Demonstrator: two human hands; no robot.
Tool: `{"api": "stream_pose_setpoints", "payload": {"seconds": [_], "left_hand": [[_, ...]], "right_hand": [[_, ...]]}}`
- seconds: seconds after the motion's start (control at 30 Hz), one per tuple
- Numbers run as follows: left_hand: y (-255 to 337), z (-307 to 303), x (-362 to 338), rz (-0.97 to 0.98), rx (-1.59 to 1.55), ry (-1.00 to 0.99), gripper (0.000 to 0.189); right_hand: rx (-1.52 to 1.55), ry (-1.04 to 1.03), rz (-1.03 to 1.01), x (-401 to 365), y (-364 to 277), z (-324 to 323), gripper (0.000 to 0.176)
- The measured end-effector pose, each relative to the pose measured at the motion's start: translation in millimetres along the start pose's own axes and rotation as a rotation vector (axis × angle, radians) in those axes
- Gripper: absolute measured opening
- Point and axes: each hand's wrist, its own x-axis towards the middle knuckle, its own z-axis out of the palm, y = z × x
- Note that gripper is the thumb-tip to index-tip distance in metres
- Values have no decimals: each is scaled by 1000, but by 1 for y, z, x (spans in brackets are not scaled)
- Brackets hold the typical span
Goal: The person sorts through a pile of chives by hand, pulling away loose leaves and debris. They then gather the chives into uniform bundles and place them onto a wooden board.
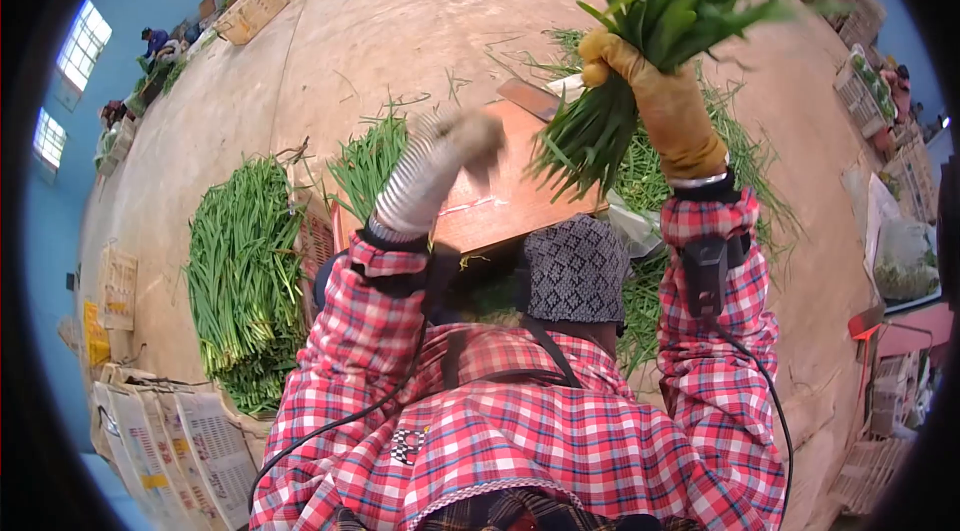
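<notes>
My right hand [640, 71], in a yellow-brown glove, is raised and wrapped round a bunch of chives [690, 21]. The long flat leaves fan out above the fist, and the other end hangs below it. My left hand [450, 156], in a white striped glove, is over the orange-brown board [520, 166]; its fingers are smeared by motion. Beside the left wrist lies a pile of chives [370, 166]. A wide dark blade [528, 99] rests at the far edge of the board.
A large heap of chives [245, 271] fills a basket on the left. Loose green trimmings [740, 151] cover the floor at right. Flattened crates [185, 441] lean at lower left. Several people sit farther off beside crates [252, 11] of greens.
</notes>
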Motion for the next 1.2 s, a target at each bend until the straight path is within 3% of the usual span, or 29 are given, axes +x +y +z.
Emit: {"api": "stream_pose_setpoints", "payload": {"seconds": [0.07, 0.1, 0.17, 0.2, 0.27, 0.33, 0.37, 0.43, 0.53, 0.6, 0.67, 0.73, 0.8, 0.87, 0.93, 1.03, 1.13, 1.2], "left_hand": [[-25, 27, -6, -202, -533, -439, 65], [-39, 56, -9, -284, -734, -284, 60], [-54, 76, -4, -355, -945, -168, 51], [-58, 76, -3, -354, -960, -209, 48], [-67, 77, -1, -364, -986, -302, 42], [-80, 81, 0, -389, -1013, -412, 39], [-96, 76, 4, -466, -879, -399, 50], [-125, 75, 5, -399, -767, -353, 62], [-126, 60, -4, -348, -610, -340, 65], [-138, 49, -9, -377, -543, -343, 61], [-133, 38, -20, -466, -447, -373, 58], [-139, 35, -26, -497, -436, -376, 59], [-143, 35, -32, -516, -434, -408, 60], [-143, 42, -36, -528, -447, -429, 61], [-135, 52, -39, -530, -476, -435, 62], [-136, 62, -43, -596, -544, -434, 64], [-134, 66, -43, -665, -573, -454, 66], [-131, 72, -46, -695, -575, -436, 67]], "right_hand": [[-191, 72, -17, -10, -8, 14, 20], [-325, 6, -200, -19, -9, 24, 23], [-579, -115, -575, -48, 3, 42, 30], [-702, -168, -759, -65, 15, 51, 34], [-934, -280, -795, -100, 50, 78, 23], [-1054, -436, -711, -139, 91, 91, 23], [-1057, -478, -668, -152, 106, 94, 25], [-1039, -515, -599, -170, 119, 97, 30], [-997, -590, -504, -189, 105, 97, 43], [-811, -498, -393, -196, 86, 81, 36], [-646, -420, -134, -216, 90, 47, 32], [-164, -266, 626, -241, 104, 5, 26], [244, 132, 599, -251, 126, -8, 37], [361, 241, 723, -249, 137, -22, 66], [521, 309, 634, -240, 137, -23, 75], [600, 328, 452, -220, 139, -32, 78], [366, 485, 401, -202, 126, -54, 77], [265, 422, 335, -196, 113, -70, 61]]}}
